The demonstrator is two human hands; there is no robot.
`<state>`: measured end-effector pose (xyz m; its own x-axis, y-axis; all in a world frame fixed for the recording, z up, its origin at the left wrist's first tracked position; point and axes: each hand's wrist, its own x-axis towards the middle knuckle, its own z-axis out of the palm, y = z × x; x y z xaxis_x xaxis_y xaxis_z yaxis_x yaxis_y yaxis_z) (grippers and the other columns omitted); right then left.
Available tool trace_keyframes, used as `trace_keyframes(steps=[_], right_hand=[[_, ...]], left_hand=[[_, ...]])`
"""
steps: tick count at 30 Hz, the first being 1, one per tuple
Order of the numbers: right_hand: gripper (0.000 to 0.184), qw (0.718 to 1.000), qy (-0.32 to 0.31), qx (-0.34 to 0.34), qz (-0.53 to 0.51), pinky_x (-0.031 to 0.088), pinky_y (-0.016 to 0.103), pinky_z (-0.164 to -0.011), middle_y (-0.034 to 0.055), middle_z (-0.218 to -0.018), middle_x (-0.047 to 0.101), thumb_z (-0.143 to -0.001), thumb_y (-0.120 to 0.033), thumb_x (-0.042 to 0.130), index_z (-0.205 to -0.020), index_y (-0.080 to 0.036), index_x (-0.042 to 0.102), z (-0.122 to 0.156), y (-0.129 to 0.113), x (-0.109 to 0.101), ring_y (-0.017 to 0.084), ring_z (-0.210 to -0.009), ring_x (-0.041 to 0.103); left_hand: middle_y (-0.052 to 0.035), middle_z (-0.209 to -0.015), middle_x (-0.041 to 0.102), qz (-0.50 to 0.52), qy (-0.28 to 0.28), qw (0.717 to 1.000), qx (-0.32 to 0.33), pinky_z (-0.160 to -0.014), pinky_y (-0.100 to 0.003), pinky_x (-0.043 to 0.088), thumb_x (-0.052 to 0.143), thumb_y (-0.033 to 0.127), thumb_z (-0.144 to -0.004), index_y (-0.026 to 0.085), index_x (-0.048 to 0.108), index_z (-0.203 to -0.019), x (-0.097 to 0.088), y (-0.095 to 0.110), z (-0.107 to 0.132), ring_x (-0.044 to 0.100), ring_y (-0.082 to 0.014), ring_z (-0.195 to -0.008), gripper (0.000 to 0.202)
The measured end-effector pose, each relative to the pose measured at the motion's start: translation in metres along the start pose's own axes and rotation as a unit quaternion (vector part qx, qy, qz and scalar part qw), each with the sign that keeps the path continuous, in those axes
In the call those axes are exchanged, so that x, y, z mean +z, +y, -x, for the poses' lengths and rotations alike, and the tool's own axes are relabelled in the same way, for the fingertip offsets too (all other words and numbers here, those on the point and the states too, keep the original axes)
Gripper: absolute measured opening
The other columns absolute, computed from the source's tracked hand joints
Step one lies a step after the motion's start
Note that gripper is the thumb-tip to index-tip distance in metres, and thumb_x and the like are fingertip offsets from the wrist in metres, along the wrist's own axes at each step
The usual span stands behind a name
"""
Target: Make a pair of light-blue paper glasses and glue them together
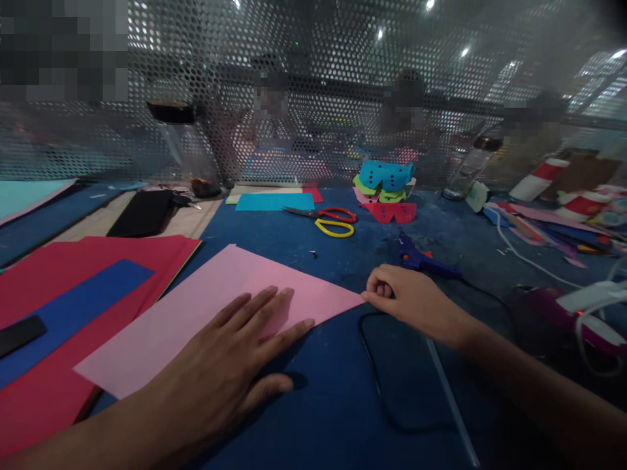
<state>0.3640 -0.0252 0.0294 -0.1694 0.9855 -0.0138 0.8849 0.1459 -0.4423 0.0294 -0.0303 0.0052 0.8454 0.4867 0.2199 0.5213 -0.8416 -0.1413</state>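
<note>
A pink sheet of paper [206, 300], folded to a point at its right end, lies on the blue tabletop in the head view. My left hand [245, 352] rests flat on it with the fingers spread. At the pointed tip, my right hand [404, 297] pinches the paper between thumb and curled fingers. Beyond the paper lie scissors [336, 220] with one red and one yellow handle loop, blades apart. A blue glue gun [424, 258] is just past my right hand. A clear glue stick [451, 401] and a black cable [375, 372] lie below that hand.
Red sheets [161, 258] with a blue strip [98, 300] lie at left, near a black wallet-like case [141, 212]. Cut paper masks [386, 175] stand at the back. A glass bottle [183, 150] stands by the perforated metal screen [313, 117]. Paper scraps [563, 225] and cords crowd the right.
</note>
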Motion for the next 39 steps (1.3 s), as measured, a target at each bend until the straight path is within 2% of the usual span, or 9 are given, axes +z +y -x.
trace_keyframes(steps=[7, 11, 15, 22, 27, 31, 33, 35, 39], right_hand=[[0.01, 1.0, 0.003, -0.004, 0.001, 0.041, 0.029, -0.067, -0.0003, -0.084, 0.07, -0.093, -0.025, 0.067, -0.084, -0.023, 0.069, -0.001, -0.001, 0.0, 0.016, -0.078, 0.063], [0.009, 1.0, 0.003, -0.012, 0.006, 0.041, 0.029, -0.067, -0.0002, -0.084, 0.069, -0.093, -0.024, 0.067, -0.084, -0.022, 0.067, -0.002, 0.0, 0.0, 0.016, -0.078, 0.062], [0.002, 1.0, 0.001, -0.012, -0.013, 0.04, 0.028, -0.066, -0.0015, -0.082, 0.069, -0.091, -0.022, 0.067, -0.089, -0.023, 0.067, -0.001, 0.0, -0.001, 0.015, -0.075, 0.062], [0.007, 0.997, -0.019, 0.007, -0.07, 0.044, 0.028, -0.07, -0.001, -0.087, 0.071, -0.093, -0.02, 0.063, -0.094, -0.023, 0.07, -0.002, 0.001, -0.006, 0.015, -0.078, 0.063], [0.009, 0.987, 0.083, -0.042, -0.128, 0.048, 0.03, -0.079, 0.0015, -0.1, 0.071, -0.096, -0.02, 0.061, -0.099, -0.022, 0.069, -0.004, 0.001, -0.004, 0.016, -0.087, 0.065], [0.013, 0.967, 0.173, -0.159, -0.099, 0.046, 0.035, -0.096, 0.0032, -0.107, 0.068, -0.093, -0.012, 0.063, -0.098, -0.023, 0.066, -0.001, -0.019, -0.008, 0.02, -0.106, 0.063], [0.013, 0.966, 0.157, -0.189, -0.076, 0.044, 0.037, -0.099, 0.0035, -0.108, 0.069, -0.093, -0.011, 0.063, -0.098, -0.023, 0.066, 0.002, -0.034, -0.007, 0.021, -0.108, 0.061], [0.009, 0.975, 0.118, -0.18, -0.055, 0.042, 0.038, -0.096, 0.0032, -0.108, 0.071, -0.094, -0.015, 0.065, -0.097, -0.023, 0.068, 0.004, -0.047, -0.002, 0.021, -0.106, 0.061], [0.008, 0.982, 0.061, -0.179, -0.019, 0.037, 0.037, -0.093, 0.0011, -0.101, 0.071, -0.092, -0.016, 0.066, -0.091, -0.023, 0.071, 0.002, -0.061, 0.019, 0.02, -0.102, 0.059]], left_hand=[[-0.0045, -0.167, 0.046, 0.026, -0.004, 1.0, 0.003, -0.118, -0.052, 0.042, 0.049, 0.069, -0.102, 0.041, 0.034, -0.165, 0.0, -0.001, -0.002, 0.046, -0.0354, -0.15, 0.071], [-0.0057, -0.161, 0.055, 0.021, 0.008, 1.0, 0.011, -0.116, -0.053, 0.044, 0.05, 0.07, -0.101, 0.04, 0.034, -0.165, 0.001, -0.002, -0.001, 0.049, -0.0369, -0.147, 0.073], [-0.0057, -0.161, 0.054, 0.011, 0.027, 0.999, 0.02, -0.114, -0.052, 0.045, 0.05, 0.068, -0.101, 0.04, 0.039, -0.164, 0.003, -0.004, 0.001, 0.051, -0.0362, -0.145, 0.069], [-0.0046, -0.159, 0.057, 0.002, 0.062, 0.998, 0.029, -0.114, -0.049, 0.044, 0.053, 0.067, -0.101, 0.04, 0.041, -0.163, 0.011, -0.006, 0.001, 0.055, -0.0353, -0.14, 0.068], [-0.0046, -0.157, 0.059, 0.009, 0.057, 0.998, 0.022, -0.113, -0.05, 0.044, 0.053, 0.065, -0.102, 0.041, 0.049, -0.158, 0.009, -0.005, -0.002, 0.055, -0.0358, -0.14, 0.062], [-0.0052, -0.157, 0.059, 0.013, 0.038, 0.999, 0.022, -0.114, -0.051, 0.043, 0.051, 0.064, -0.103, 0.039, 0.049, -0.159, 0.01, -0.006, -0.001, 0.052, -0.0364, -0.143, 0.061], [-0.0049, -0.158, 0.058, 0.02, 0.028, 0.999, 0.022, -0.116, -0.052, 0.041, 0.05, 0.065, -0.103, 0.039, 0.046, -0.16, 0.013, -0.007, 0.0, 0.048, -0.0362, -0.147, 0.062], [-0.0046, -0.159, 0.057, 0.026, 0.019, 0.999, 0.017, -0.118, -0.053, 0.039, 0.049, 0.065, -0.104, 0.04, 0.045, -0.16, 0.015, -0.007, 0.001, 0.046, -0.036, -0.148, 0.062], [-0.0071, -0.159, 0.057, 0.028, 0.014, 0.999, 0.013, -0.116, -0.054, 0.042, 0.05, 0.065, -0.103, 0.039, 0.049, -0.158, 0.014, -0.007, 0.0, 0.047, -0.0375, -0.147, 0.061]])
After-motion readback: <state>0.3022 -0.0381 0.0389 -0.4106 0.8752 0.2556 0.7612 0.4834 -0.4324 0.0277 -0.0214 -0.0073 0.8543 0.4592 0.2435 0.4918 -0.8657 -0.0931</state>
